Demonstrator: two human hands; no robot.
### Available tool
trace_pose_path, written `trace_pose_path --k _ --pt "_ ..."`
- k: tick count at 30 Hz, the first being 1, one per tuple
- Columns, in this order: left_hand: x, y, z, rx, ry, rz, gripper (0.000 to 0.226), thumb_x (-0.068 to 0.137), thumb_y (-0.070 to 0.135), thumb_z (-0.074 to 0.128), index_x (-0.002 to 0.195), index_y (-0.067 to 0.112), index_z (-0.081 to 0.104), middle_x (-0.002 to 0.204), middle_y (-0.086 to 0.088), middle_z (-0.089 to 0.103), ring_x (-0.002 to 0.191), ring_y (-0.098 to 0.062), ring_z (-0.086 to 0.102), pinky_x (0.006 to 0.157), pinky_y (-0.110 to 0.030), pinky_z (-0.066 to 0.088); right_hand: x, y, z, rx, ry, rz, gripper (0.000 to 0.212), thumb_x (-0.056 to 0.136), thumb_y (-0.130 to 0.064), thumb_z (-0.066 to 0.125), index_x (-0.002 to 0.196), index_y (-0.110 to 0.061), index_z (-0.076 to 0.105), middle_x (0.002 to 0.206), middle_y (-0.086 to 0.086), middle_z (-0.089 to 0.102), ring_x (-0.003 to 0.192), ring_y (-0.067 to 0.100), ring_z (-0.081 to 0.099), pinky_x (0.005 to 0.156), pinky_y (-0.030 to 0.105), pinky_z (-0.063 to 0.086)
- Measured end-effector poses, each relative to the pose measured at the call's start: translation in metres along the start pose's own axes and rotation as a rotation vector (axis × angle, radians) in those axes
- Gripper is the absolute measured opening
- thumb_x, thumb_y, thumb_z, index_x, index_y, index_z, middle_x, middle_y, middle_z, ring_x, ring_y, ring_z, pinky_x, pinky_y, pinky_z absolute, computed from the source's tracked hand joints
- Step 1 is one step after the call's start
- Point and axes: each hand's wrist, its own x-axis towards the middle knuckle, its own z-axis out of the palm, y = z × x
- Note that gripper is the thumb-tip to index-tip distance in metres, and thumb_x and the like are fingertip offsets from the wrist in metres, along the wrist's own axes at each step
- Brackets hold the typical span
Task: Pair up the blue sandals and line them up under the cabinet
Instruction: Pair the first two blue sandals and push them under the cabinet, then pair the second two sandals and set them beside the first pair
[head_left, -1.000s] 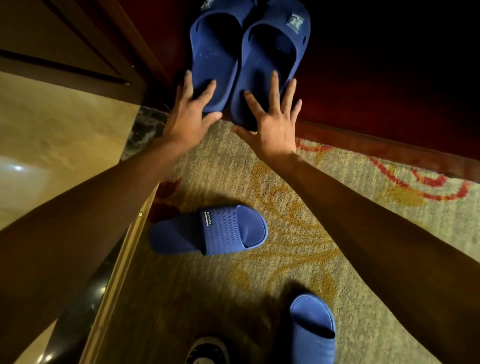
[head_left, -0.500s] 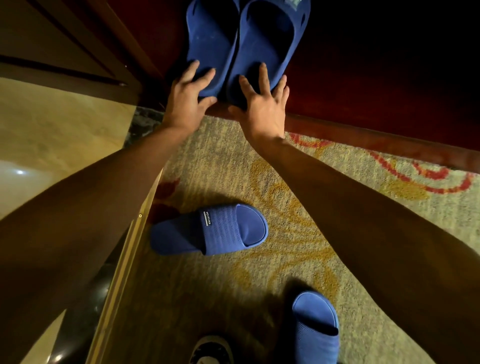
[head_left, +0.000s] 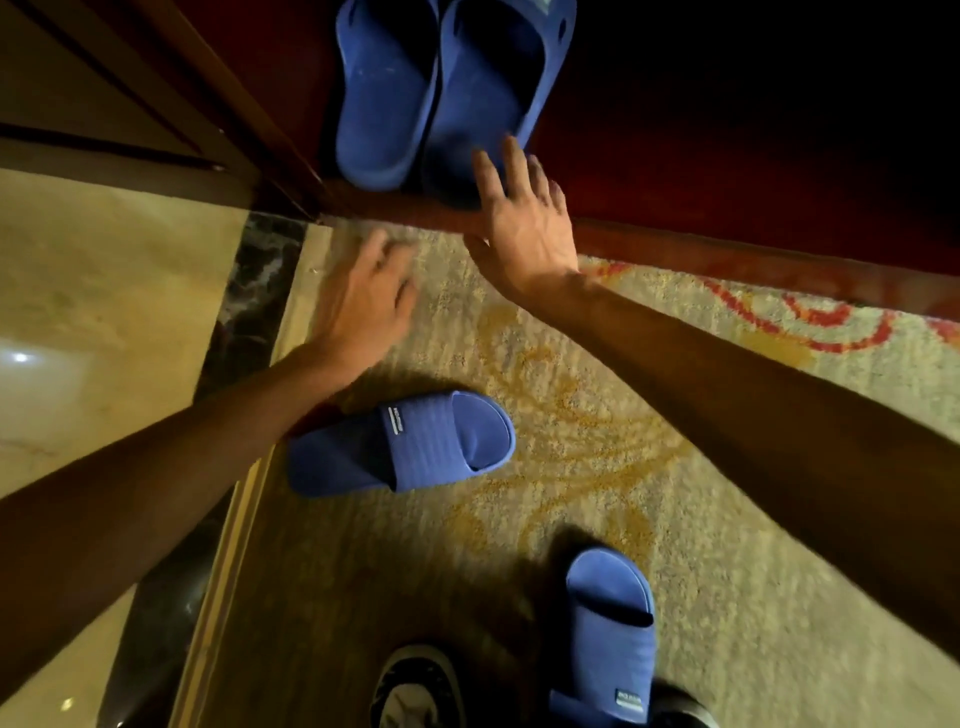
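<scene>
Two blue sandals stand side by side under the dark red cabinet, the left one (head_left: 382, 98) and the right one (head_left: 488, 88), heels toward me. My right hand (head_left: 522, 218) is open, its fingertips at the heel of the right sandal. My left hand (head_left: 363, 301) is blurred, open and empty, above the carpet short of the cabinet's edge. A third blue sandal (head_left: 410, 447) lies sideways on the carpet below my left hand. A fourth blue sandal (head_left: 610, 634) lies near the bottom edge, toe pointing away.
The cabinet's wooden bottom rail (head_left: 727, 260) runs across the patterned beige carpet (head_left: 571, 415). A polished stone floor (head_left: 104, 312) with a dark border strip lies to the left. A dark shoe (head_left: 415, 691) shows at the bottom edge.
My left hand has let go of the left sandal's heel and pulled back over the carpet. The paired sandals sit deeper under the cabinet. My right hand stays at the right sandal's heel.
</scene>
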Motion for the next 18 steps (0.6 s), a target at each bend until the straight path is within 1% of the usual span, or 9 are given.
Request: trace_pose_path --k 1,3,6,8,10,12,15,17,18 --pt "-0.018 0.004 0.007 -0.012 -0.084 0.159 0.037 0.080 0.002 0.054 0.116 0.013 0.052 0.109 -0.019 0.056 0.086 -0.034 0.058 0.065 -0.043 0.053 -0.018 0.007 -0.003 -0.033 0.025 -0.036 0.069 0.085 -0.026 0.057 0.142 -0.009 0.022 0.150 0.020 0.024 0.132 0.042 0.029 0.104 0.052 0.031" --pt "-0.048 0.006 0.021 -0.017 -0.301 0.447 0.052 0.071 -0.013 0.052 0.116 0.011 0.058 0.109 -0.018 0.061 0.091 -0.035 0.059 0.072 -0.044 0.055 -0.048 0.020 -0.005 -0.063 0.017 -0.107 0.060 0.082 -0.025 0.059 0.133 -0.005 0.034 0.136 0.021 0.041 0.119 0.040 0.040 0.094 0.051 0.038" --pt "-0.064 0.016 0.031 -0.081 -0.484 0.628 0.047 0.069 -0.020 0.049 0.105 0.005 0.067 0.107 -0.018 0.065 0.092 -0.032 0.061 0.076 -0.039 0.053 -0.091 0.040 0.003 -0.061 -0.091 -0.150 0.057 0.084 -0.024 0.057 0.133 -0.007 0.035 0.131 0.018 0.043 0.117 0.036 0.041 0.095 0.049 0.039" --pt "-0.055 0.023 0.028 -0.073 -0.501 0.655 0.031 0.077 -0.004 0.044 0.093 0.005 0.069 0.095 -0.012 0.068 0.084 -0.029 0.060 0.078 -0.038 0.048 -0.110 0.047 0.010 -0.012 -0.175 -0.124 0.056 0.087 -0.024 0.055 0.136 -0.010 0.032 0.133 0.015 0.042 0.120 0.034 0.040 0.096 0.048 0.040" --pt "-0.046 0.033 0.025 -0.080 -0.520 0.692 0.028 0.083 0.012 0.038 0.076 0.009 0.065 0.078 -0.006 0.067 0.075 -0.024 0.056 0.073 -0.039 0.046 -0.125 0.051 0.015 0.038 -0.242 -0.094 0.051 0.089 -0.024 0.053 0.135 -0.012 0.034 0.133 0.014 0.044 0.120 0.032 0.041 0.097 0.046 0.041" --pt "-0.047 0.048 0.026 -0.080 -0.606 0.717 0.026 0.084 0.013 0.043 0.061 0.009 0.054 0.062 -0.006 0.060 0.063 -0.024 0.050 0.066 -0.037 0.044 -0.137 0.054 0.017 0.056 -0.305 -0.097 0.040 0.091 -0.024 0.050 0.129 -0.014 0.042 0.128 0.012 0.050 0.113 0.029 0.049 0.088 0.043 0.047" --pt "-0.054 0.063 0.035 0.045 -0.809 0.720 0.038 0.089 0.027 0.047 0.055 0.012 0.043 0.051 -0.007 0.049 0.048 -0.022 0.042 0.052 -0.030 0.032 -0.154 0.063 0.017 0.140 -0.468 -0.109 0.023 0.094 -0.019 0.047 0.116 -0.017 0.055 0.119 0.008 0.060 0.096 0.022 0.061 0.074 0.035 0.055" --pt "-0.056 0.073 0.040 0.144 -0.916 0.695 0.048 0.091 0.045 0.044 0.055 0.014 0.041 0.045 0.000 0.038 0.042 -0.016 0.032 0.045 -0.029 0.020 -0.168 0.071 0.018 0.177 -0.635 -0.138 0.020 0.093 -0.017 0.049 0.111 -0.019 0.058 0.115 0.006 0.064 0.089 0.017 0.062 0.076 0.031 0.053" --pt "-0.055 0.078 0.043 0.157 -0.966 0.678 0.050 0.089 0.049 0.044 0.055 0.014 0.042 0.044 0.001 0.034 0.042 -0.015 0.031 0.045 -0.029 0.020 -0.175 0.075 0.018 0.174 -0.699 -0.159 0.018 0.093 -0.017 0.051 0.109 -0.019 0.059 0.114 0.005 0.064 0.089 0.013 0.059 0.076 0.027 0.049"
